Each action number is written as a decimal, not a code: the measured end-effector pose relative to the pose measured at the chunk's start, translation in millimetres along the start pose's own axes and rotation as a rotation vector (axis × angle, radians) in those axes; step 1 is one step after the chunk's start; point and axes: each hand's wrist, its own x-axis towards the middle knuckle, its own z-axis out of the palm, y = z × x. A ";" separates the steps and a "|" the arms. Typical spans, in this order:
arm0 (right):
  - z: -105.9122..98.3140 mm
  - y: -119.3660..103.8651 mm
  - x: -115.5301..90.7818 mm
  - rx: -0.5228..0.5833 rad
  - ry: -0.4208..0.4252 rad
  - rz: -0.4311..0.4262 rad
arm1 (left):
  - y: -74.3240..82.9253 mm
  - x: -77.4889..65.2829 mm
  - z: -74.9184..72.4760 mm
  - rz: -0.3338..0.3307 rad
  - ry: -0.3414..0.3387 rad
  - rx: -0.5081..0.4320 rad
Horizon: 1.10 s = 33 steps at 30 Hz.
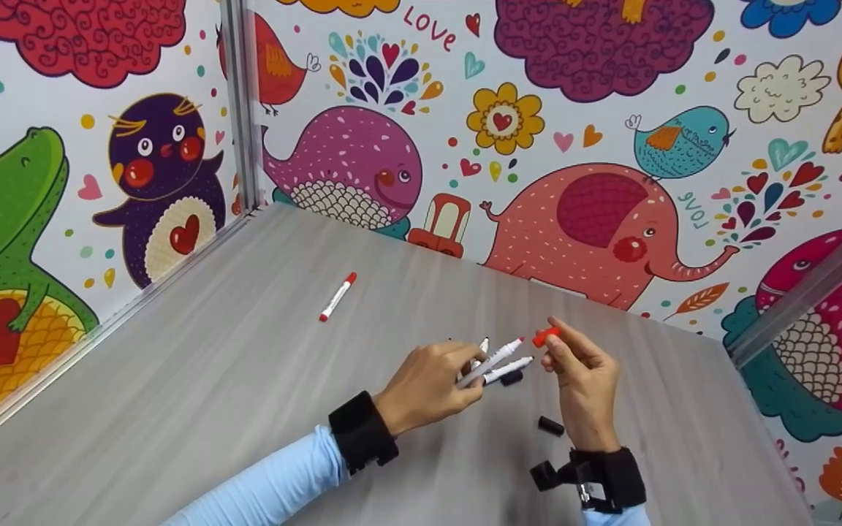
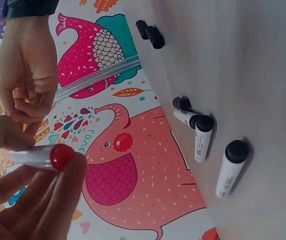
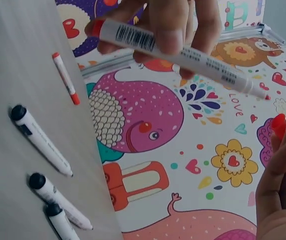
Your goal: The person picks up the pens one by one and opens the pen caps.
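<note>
Between the fingers of my left hand [image 1: 432, 383] I hold a white marker [image 3: 203, 65] with a red end plug; its bare red tip points towards my right hand. My right hand [image 1: 585, 380] pinches a red marker cap [image 1: 545, 336], a small gap away from that tip. Below the hands, three white markers with black ends lie on the table, such as one uncapped marker [image 3: 41, 140] and another beside it [image 3: 60, 202]. In the head view, my left hand partly hides them. Two loose black caps lie near, one cap [image 1: 512, 378] by the markers, the other cap [image 1: 550, 426] closer to me.
A capped red marker [image 1: 338, 297] lies farther back on the grey table [image 1: 194, 380]. Printed cartoon walls [image 1: 582, 234] border the table at the back and left, with a metal corner post [image 1: 244, 109] between them.
</note>
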 end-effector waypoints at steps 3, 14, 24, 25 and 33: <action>1.8 -2.1 -2.8 0.010 0.003 -0.022 | 0.8 0.1 2.5 0.010 0.006 0.012; 10.5 0.1 -10.2 -0.134 -0.040 -0.118 | 5.2 -1.1 -0.2 0.034 0.001 0.035; 15.0 4.1 -10.6 -0.187 -0.117 -0.187 | 6.5 -1.6 -0.7 0.039 0.029 0.043; 15.1 4.4 -10.6 -0.188 -0.118 -0.193 | 6.3 -1.9 -0.1 0.038 0.035 0.042; 18.6 2.4 -11.0 -0.168 -0.076 -0.185 | 8.5 -2.9 3.7 0.045 0.061 0.056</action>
